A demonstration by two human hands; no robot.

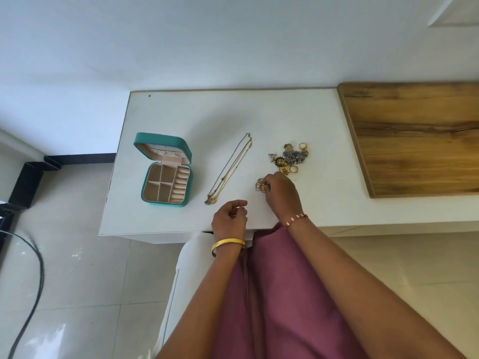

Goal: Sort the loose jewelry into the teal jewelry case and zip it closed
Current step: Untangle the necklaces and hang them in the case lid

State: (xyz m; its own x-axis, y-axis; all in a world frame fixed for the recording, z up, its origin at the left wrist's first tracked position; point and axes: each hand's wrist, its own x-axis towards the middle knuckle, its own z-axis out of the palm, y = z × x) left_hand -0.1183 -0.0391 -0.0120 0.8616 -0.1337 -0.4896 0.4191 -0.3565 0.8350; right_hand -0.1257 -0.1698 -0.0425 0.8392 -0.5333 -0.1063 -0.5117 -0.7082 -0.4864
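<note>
Fingers of right hand (281, 191) pinching gold pieces (261, 186); left hand (229, 218) curled, contents unclear.

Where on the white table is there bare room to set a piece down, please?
Bare patches: between the teal jewelry case and the necklaces, and along the table's far edge behind everything. It is crowded around the jewelry pile, where the right hand pinches small pieces; the left hand occupies the near edge.
</note>
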